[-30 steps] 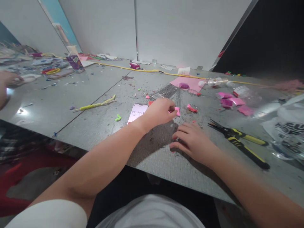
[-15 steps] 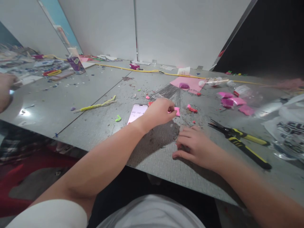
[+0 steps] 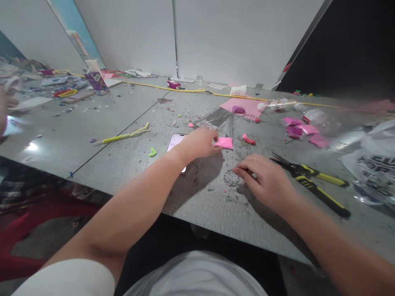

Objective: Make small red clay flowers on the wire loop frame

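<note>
My left hand [image 3: 197, 144] rests on the grey table [image 3: 123, 160], its fingertips pinching the near edge of a small pink square piece [image 3: 224, 142]. It partly covers a phone [image 3: 173, 143] with a lit screen. My right hand [image 3: 267, 179] lies to the right, fingers closed on a small round coil of thin silver wire [image 3: 231, 178] that sits on the table. A fan of thin silver wires [image 3: 219, 118] lies just beyond both hands.
Yellow-handled pliers [image 3: 311, 179] lie right of my right hand. Pink scraps [image 3: 298, 130], a pink sheet [image 3: 243, 107], a plastic bottle [image 3: 277, 105] and bags [image 3: 370, 160] fill the right. A yellow-green twisted stick [image 3: 123, 135] lies left. Another person's hand [image 3: 4, 111] works at far left.
My right hand lifted from flat on the table and shifted right, now pinching a wire coil. My left hand slid left, uncovering the pink piece.
</note>
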`<move>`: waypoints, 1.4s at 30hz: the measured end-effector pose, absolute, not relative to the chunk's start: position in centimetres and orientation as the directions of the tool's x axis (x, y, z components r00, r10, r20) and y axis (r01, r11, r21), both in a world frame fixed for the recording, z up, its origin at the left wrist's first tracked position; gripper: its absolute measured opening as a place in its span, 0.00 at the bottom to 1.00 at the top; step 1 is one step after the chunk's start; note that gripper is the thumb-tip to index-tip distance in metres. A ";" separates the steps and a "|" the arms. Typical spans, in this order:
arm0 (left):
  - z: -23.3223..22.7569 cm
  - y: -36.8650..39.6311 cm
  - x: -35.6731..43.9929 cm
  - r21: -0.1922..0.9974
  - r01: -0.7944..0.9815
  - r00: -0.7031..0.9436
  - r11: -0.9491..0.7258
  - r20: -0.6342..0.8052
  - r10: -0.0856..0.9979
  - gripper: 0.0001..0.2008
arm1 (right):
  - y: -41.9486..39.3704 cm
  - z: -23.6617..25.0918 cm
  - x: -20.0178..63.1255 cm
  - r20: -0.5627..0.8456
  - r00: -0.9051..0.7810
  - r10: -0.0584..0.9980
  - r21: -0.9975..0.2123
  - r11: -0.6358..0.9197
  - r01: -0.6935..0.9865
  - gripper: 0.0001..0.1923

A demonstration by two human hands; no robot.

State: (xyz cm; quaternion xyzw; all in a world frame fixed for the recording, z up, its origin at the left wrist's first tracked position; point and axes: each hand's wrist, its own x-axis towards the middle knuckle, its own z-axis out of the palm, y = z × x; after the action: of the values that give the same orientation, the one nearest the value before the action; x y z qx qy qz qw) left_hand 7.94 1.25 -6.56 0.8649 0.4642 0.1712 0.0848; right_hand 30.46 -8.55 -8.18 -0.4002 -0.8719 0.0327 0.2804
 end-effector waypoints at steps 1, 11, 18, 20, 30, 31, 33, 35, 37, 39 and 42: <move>-6.7 1.2 8.0 0.297 0.767 0.535 -0.568 0.191 0.823 0.16 | -8.6 -8.1 30.7 0.510 -0.462 0.726 -0.303 0.654 0.693 0.10; -5.2 -0.1 8.7 0.492 0.631 0.602 -0.599 0.175 0.779 0.07 | -8.3 -7.9 31.3 0.626 -0.163 0.762 -0.405 0.497 0.768 0.07; -4.4 -1.2 9.0 0.876 0.293 0.747 -0.382 0.040 0.664 0.10 | -8.4 -7.9 31.3 0.591 -0.252 0.766 -0.396 0.548 0.736 0.05; -4.4 -1.2 9.1 0.894 0.277 0.743 -0.352 0.033 0.669 0.09 | -8.5 -7.9 31.3 0.597 -0.245 0.764 -0.402 0.549 0.733 0.04; -3.9 -1.6 9.2 0.941 0.221 0.792 -0.257 -0.019 0.611 0.05 | -8.9 -7.5 30.7 0.637 -0.298 0.711 -0.359 0.616 0.702 0.03; -4.0 -1.6 9.1 0.936 0.230 0.794 -0.267 -0.022 0.608 0.06 | -8.9 -7.4 30.7 0.642 -0.307 0.702 -0.351 0.626 0.697 0.03; -4.2 -1.4 9.1 0.921 0.254 0.792 -0.294 -0.024 0.610 0.08 | -8.9 -7.4 30.7 0.640 -0.324 0.697 -0.349 0.639 0.685 0.04; -4.5 -1.3 9.2 0.904 0.279 0.788 -0.323 -0.022 0.616 0.10 | -8.9 -7.4 30.8 0.629 -0.343 0.698 -0.350 0.647 0.677 0.05; -4.8 -1.2 9.3 0.892 0.288 0.792 -0.349 -0.017 0.611 0.12 | -8.9 -7.4 30.9 0.622 -0.363 0.693 -0.340 0.657 0.672 0.05; -5.0 -1.1 9.5 0.884 0.287 0.799 -0.369 -0.009 0.601 0.11 | -9.0 -7.4 30.9 0.625 -0.379 0.682 -0.331 0.671 0.663 0.05; -5.1 -1.1 9.5 0.875 0.290 0.797 -0.387 0.003 0.604 0.09 | -9.0 -7.4 30.8 0.603 -0.342 0.721 -0.377 0.635 0.674 0.05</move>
State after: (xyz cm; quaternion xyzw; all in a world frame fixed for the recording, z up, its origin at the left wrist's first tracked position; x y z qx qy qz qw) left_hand 9.53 -1.11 -5.09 0.8166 0.2738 0.1631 0.4813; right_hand 30.84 -9.02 -7.37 -0.4259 -0.8187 0.0305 0.3840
